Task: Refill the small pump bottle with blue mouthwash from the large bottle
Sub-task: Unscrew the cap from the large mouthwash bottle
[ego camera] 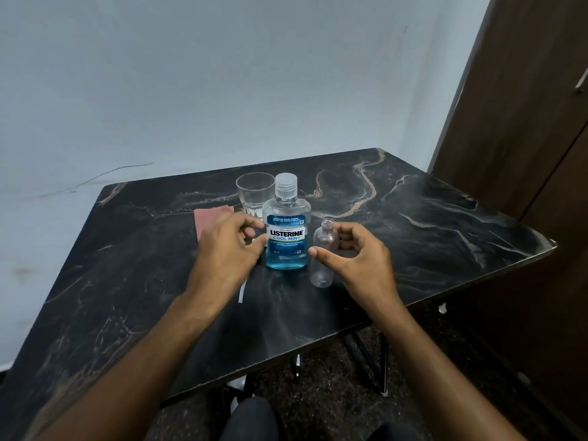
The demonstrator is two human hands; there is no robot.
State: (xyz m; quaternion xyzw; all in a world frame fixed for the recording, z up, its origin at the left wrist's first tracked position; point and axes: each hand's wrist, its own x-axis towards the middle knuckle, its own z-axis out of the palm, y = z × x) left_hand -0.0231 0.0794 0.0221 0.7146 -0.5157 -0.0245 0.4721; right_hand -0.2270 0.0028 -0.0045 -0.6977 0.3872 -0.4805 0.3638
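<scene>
We are looking down at a dark marbled bench (413, 224), and the large bottle (286, 230) is standing upright at its middle, cap on, blue mouthwash filling only its lower part. Just to its right the small bottle (324, 254) is standing empty with its neck uncapped. Our left hand (227, 248) is hovering beside the large bottle, fingers loosely spread and gripping nothing. Our right hand (356, 259) is curling around the small bottle without closing on it. A drinking glass (254, 194) is sitting behind, a pink cloth (210, 221) lying left of it
</scene>
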